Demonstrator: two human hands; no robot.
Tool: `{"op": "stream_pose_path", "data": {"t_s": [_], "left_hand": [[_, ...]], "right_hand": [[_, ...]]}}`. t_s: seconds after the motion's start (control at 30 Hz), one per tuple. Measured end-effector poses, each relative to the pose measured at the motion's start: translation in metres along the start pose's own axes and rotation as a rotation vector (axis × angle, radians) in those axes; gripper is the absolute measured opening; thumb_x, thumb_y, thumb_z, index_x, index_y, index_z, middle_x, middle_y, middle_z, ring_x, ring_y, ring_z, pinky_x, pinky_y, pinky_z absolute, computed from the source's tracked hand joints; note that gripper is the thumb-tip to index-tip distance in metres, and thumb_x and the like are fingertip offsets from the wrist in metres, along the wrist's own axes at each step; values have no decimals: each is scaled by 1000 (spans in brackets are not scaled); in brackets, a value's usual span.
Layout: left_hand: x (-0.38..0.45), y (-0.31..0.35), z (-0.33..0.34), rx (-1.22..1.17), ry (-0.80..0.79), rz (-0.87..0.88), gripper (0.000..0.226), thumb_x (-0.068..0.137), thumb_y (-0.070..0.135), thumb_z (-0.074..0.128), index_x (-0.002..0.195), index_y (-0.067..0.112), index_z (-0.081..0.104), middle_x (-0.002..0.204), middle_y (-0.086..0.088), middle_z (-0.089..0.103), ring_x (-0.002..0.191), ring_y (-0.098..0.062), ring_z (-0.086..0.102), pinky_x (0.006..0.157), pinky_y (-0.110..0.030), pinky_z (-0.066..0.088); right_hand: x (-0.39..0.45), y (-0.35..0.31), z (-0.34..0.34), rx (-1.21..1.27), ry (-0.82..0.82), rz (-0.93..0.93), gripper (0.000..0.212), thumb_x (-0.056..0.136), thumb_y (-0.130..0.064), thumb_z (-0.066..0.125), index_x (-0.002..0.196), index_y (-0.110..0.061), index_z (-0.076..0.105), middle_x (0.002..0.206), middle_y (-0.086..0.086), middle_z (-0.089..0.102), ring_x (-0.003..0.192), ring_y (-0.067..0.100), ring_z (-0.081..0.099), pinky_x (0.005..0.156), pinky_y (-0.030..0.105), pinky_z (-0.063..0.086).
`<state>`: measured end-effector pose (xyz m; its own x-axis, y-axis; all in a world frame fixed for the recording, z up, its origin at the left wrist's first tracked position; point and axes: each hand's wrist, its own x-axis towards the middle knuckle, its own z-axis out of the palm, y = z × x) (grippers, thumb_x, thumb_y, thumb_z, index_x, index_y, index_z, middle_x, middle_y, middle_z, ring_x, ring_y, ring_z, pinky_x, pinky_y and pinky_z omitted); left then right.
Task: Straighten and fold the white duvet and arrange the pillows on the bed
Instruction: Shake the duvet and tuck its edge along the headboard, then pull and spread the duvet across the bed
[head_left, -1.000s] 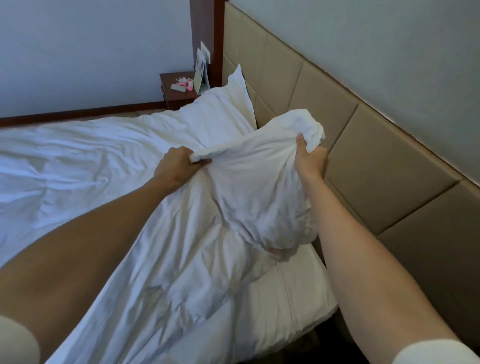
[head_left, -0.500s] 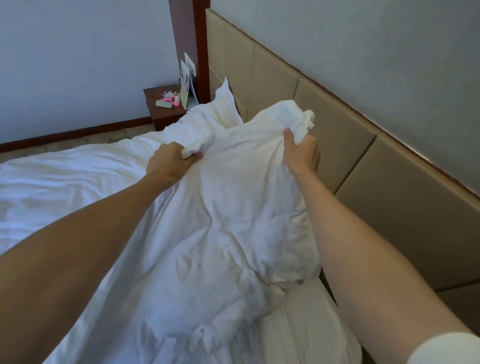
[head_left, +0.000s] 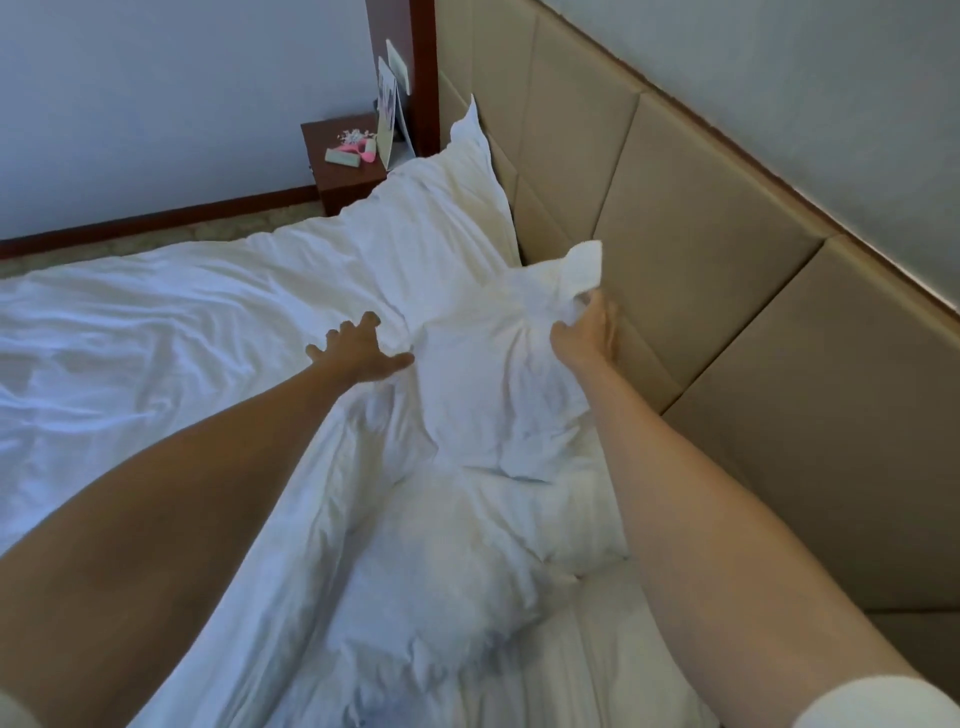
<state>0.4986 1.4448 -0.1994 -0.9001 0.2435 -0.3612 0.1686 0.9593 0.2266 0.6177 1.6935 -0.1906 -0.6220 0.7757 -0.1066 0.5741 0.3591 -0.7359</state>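
Pinching a bunched corner of the near white pillow, the right hand has its fingers curled into the fabric just beside the padded beige headboard, with a flap of cloth standing up above the knuckles. Spread wide with fingers splayed, the left hand grips nothing and lies palm-down on the bedding at the pillow's left edge. Both bare forearms reach forward from the lower corners of the view, a white sleeve cuff showing at the right one.

Nearest the camera, a strip of white mattress sheet shows at the bed's right edge, below the headboard. That near pillow lies flat along the headboard, its long axis running from the near foreground away toward the far corner. Rumpled white duvet covers the bed to the left. Beyond the hands, a second white pillow leans against the headboard, one corner pointing up. Farthest off, a dark wooden nightstand carrying small pink items stands against a pale wall with a brown skirting board.
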Motion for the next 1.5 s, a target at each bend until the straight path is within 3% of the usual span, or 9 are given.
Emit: {"op": "stream_pose_path", "data": {"t_s": [0.17, 0.33, 0.53, 0.63, 0.73, 0.83, 1.07, 1.27, 1.5], "left_hand": [[-37, -27, 33, 43, -138, -7, 52, 93, 48, 56, 132, 14, 51, 145, -7, 46, 134, -31, 42, 113, -58, 23], [-94, -79, 60, 2, -206, -57, 39, 94, 34, 55, 120, 6, 60, 130, -12, 57, 118, -32, 53, 107, -52, 38], [-181, -134, 67, -69, -226, -123, 38, 97, 27, 51, 120, -1, 62, 126, -15, 60, 114, -32, 57, 95, -37, 46], [-223, -167, 67, -171, -224, -165, 33, 95, 21, 51, 110, -5, 66, 100, -20, 72, 96, -30, 68, 89, -36, 54], [-274, -208, 70, -268, -198, -211, 26, 94, 19, 53, 106, -1, 64, 94, -20, 74, 84, -28, 72, 77, -30, 54], [-334, -255, 76, -344, -180, -254, 26, 94, 16, 52, 104, -5, 65, 92, -19, 74, 73, -26, 72, 65, -25, 50], [-494, -384, 105, -483, -119, -415, 24, 94, 15, 51, 104, -4, 63, 87, -15, 75, 73, -28, 74, 67, -26, 52], [-622, -487, 137, -554, -58, -566, 22, 97, 13, 49, 104, -4, 61, 89, -16, 74, 67, -25, 70, 38, -16, 40], [-696, -555, 200, -619, -10, -645, 22, 91, 11, 50, 96, -6, 64, 84, -19, 74, 66, -29, 71, 61, -28, 54]], "right_hand": [[-52, 36, 20, -91, -217, 88, 35, 88, -16, 57, 123, -9, 57, 135, 11, 48, 118, 30, 53, 85, 30, 43], [-116, 57, 42, -75, -381, 103, 17, 90, -10, 52, 103, -10, 63, 110, 8, 61, 105, 29, 59, 78, 31, 47], [-194, 49, 58, -127, -506, 33, 26, 88, -10, 46, 64, -18, 42, 72, 3, 49, 78, 30, 56, 63, 30, 45], [-228, 42, 70, -138, -561, -15, 16, 85, -15, 47, 72, -13, 55, 86, 10, 62, 86, 33, 66, 67, 34, 55], [-266, 38, 90, -132, -626, -52, 24, 81, -15, 48, 91, -3, 66, 94, 17, 69, 85, 32, 70, 72, 42, 61], [-329, 24, 102, -171, -689, -103, 17, 83, -11, 50, 83, -1, 64, 88, 18, 70, 82, 30, 70, 74, 43, 61], [-509, -2, 137, -255, -849, -245, 19, 86, -5, 55, 97, 2, 69, 89, 21, 72, 86, 32, 73, 73, 42, 60], [-660, -5, 172, -316, -994, -368, 17, 86, -5, 57, 96, 2, 70, 88, 22, 74, 84, 32, 74, 73, 40, 61], [-754, 39, 213, -349, -1084, -262, 19, 86, -10, 59, 100, -1, 67, 84, 17, 72, 73, 26, 68, 62, 31, 55]]}}
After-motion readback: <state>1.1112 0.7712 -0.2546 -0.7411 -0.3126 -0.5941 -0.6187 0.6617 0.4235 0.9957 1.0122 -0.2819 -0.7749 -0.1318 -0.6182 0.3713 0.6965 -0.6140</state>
